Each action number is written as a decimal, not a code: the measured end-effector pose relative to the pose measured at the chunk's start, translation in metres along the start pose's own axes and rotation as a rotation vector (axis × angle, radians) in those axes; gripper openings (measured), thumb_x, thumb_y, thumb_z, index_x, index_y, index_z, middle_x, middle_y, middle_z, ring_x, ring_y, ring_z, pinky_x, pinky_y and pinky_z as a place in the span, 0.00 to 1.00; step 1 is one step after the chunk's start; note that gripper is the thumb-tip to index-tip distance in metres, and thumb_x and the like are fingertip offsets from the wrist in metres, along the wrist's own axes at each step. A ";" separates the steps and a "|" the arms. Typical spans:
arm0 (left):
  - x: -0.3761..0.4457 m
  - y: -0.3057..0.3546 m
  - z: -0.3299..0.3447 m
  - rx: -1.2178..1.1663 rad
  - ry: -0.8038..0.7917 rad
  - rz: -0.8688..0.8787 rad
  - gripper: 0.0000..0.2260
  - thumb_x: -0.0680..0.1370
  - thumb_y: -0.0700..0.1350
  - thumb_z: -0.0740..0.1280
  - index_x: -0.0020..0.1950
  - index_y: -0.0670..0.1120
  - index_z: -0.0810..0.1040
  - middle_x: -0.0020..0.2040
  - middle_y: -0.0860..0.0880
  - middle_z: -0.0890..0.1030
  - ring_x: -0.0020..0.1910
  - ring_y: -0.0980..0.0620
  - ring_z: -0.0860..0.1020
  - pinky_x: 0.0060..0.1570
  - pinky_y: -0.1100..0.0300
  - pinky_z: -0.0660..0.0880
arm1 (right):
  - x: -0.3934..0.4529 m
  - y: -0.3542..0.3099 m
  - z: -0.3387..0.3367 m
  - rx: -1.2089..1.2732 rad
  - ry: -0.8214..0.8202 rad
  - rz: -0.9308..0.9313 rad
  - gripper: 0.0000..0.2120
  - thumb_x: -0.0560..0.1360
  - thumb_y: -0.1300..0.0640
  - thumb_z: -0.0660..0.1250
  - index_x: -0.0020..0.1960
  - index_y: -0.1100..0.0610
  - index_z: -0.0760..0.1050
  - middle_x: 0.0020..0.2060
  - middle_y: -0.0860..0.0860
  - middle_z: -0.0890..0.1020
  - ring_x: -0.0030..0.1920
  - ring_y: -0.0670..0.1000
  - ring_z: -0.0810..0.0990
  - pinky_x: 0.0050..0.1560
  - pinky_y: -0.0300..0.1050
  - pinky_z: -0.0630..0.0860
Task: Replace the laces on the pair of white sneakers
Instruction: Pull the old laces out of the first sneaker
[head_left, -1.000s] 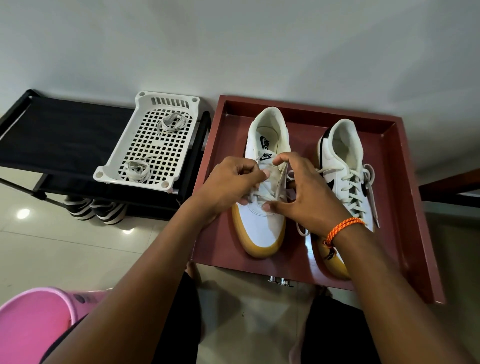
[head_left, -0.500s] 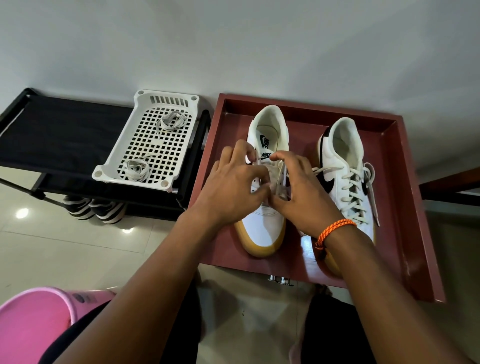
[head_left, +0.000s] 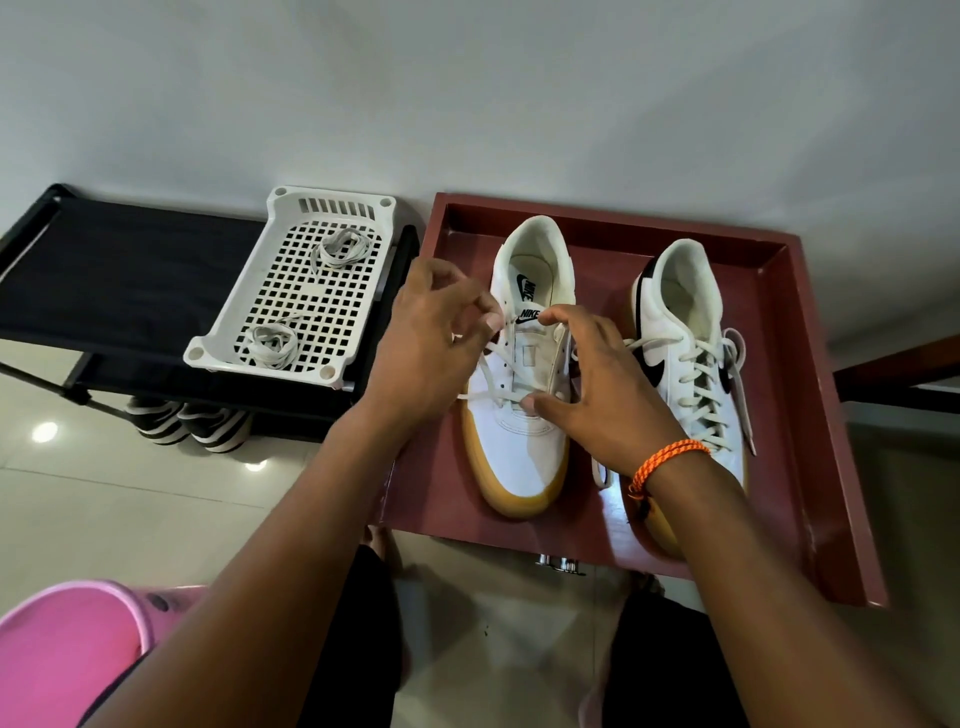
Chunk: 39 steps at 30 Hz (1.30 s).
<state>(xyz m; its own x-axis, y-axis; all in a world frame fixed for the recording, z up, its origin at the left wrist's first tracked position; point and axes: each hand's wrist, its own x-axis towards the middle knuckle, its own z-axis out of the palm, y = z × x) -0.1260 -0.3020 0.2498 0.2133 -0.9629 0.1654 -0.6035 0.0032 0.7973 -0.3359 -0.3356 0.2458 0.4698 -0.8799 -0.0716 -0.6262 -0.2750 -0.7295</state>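
A left hand (head_left: 426, 332) is pinching a white lace (head_left: 480, 376) on the left sneaker (head_left: 524, 415) while the right hand (head_left: 597, 395) is gripping its other side, beside the laced right sneaker (head_left: 685, 364).

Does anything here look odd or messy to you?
Only mid-job untidiness. The left sneaker is laced through just its lowest holes, its lace pulled sideways by the left hand. A loose lace end trails off the fully laced right sneaker. Two lace bundles lie in the white basket.
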 end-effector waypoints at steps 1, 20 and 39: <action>-0.002 0.002 0.002 0.059 -0.005 0.071 0.06 0.81 0.50 0.69 0.51 0.52 0.86 0.65 0.51 0.70 0.64 0.48 0.75 0.60 0.45 0.80 | 0.000 0.000 0.000 -0.006 0.003 -0.001 0.39 0.72 0.53 0.81 0.76 0.39 0.64 0.71 0.45 0.68 0.60 0.46 0.74 0.62 0.52 0.79; -0.016 0.017 0.016 0.372 -0.337 0.184 0.06 0.81 0.54 0.70 0.52 0.55 0.85 0.86 0.54 0.56 0.84 0.44 0.53 0.75 0.35 0.64 | 0.001 -0.001 -0.002 0.001 0.019 -0.034 0.36 0.74 0.52 0.79 0.76 0.41 0.66 0.70 0.46 0.70 0.61 0.46 0.75 0.58 0.45 0.76; -0.018 0.020 0.019 0.449 -0.219 0.205 0.05 0.82 0.53 0.70 0.55 0.57 0.84 0.87 0.51 0.52 0.82 0.41 0.58 0.74 0.39 0.65 | 0.002 0.001 -0.001 0.031 0.010 -0.034 0.38 0.72 0.52 0.81 0.75 0.39 0.66 0.71 0.45 0.70 0.62 0.51 0.80 0.59 0.55 0.82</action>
<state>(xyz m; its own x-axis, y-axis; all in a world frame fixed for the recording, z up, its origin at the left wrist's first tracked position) -0.1562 -0.2892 0.2515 -0.0802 -0.9885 0.1284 -0.8953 0.1280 0.4267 -0.3363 -0.3376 0.2459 0.4845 -0.8739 -0.0394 -0.5901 -0.2932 -0.7522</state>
